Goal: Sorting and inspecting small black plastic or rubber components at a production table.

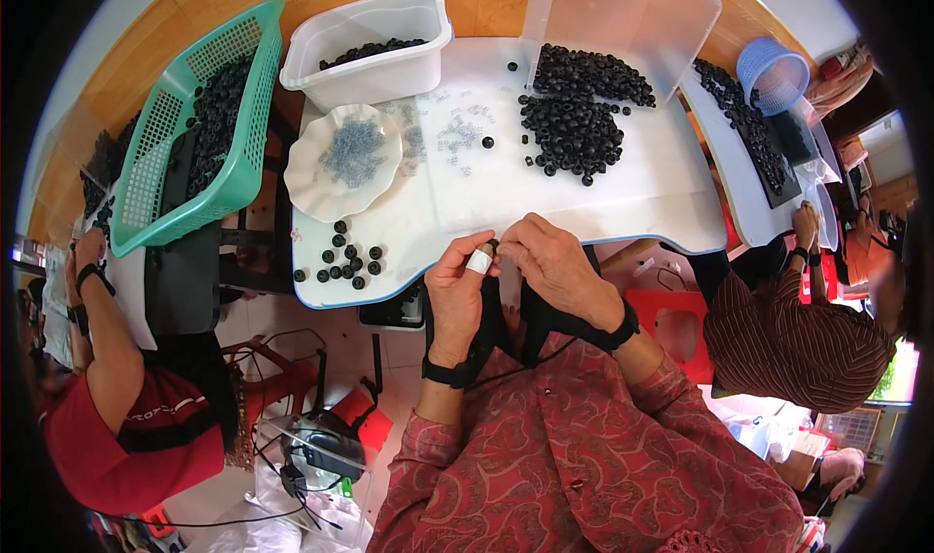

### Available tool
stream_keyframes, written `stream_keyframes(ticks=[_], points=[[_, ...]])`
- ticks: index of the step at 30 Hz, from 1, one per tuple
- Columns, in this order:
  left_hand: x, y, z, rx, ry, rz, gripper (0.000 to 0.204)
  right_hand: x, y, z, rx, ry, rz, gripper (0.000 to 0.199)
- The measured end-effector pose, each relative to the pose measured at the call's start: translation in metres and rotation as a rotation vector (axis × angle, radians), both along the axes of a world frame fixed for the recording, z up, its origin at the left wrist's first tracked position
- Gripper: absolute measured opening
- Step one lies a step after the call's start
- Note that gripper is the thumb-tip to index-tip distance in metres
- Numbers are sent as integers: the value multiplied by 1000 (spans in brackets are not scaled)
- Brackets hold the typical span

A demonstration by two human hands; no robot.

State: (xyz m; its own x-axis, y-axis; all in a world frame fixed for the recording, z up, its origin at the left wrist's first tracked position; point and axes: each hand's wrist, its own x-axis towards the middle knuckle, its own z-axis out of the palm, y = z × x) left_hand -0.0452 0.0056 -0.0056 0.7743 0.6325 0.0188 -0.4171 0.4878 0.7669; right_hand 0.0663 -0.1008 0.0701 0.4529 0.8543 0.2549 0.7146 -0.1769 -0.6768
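Green basket (255, 140) is holding black beads (222, 115), white tub (389, 78) likewise; plate (309, 195) is carrying clear bits (355, 151). Clear bin (632, 8) is leaning over more beads. Left hand (457, 281): grip is pinching nearly closed, dark piece (493, 245) sitting at fingertips. Right hand (559, 266) is meeting it; can't tell its hold.

I see a red button-front shirt (574, 446) covered in brownish paisley swirls, its matching sleeves (428, 443) stopping short of the wrists. Black straps (449, 371) circle both wrists — a thin dark cord (530, 365) crosses the shirt front — and I notice a white wrap (479, 260) around one digit of the left hand (455, 295).
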Motion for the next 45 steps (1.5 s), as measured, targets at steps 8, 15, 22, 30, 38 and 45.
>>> stream_keyframes(ticks=[8,15,22,30,38,45], points=[[1,-3,-2,-294,-63,-90,23,-8,5,-15,143,442,-129,14],[-1,-6,3,-521,-104,-140,25,-9,-6,-20,198,890,-112,19],[-1,-9,0,-543,-120,-156,29,-8,-16,-25,221,841,-82,24],[0,-11,10,-561,-107,-161,29,-10,-23,-21,223,810,-121,27],[3,-16,8,-515,-94,-169,30,-3,-30,-28,262,841,-107,24],[3,-17,9,-554,-107,-184,31,0,-33,-23,317,963,-125,18]])
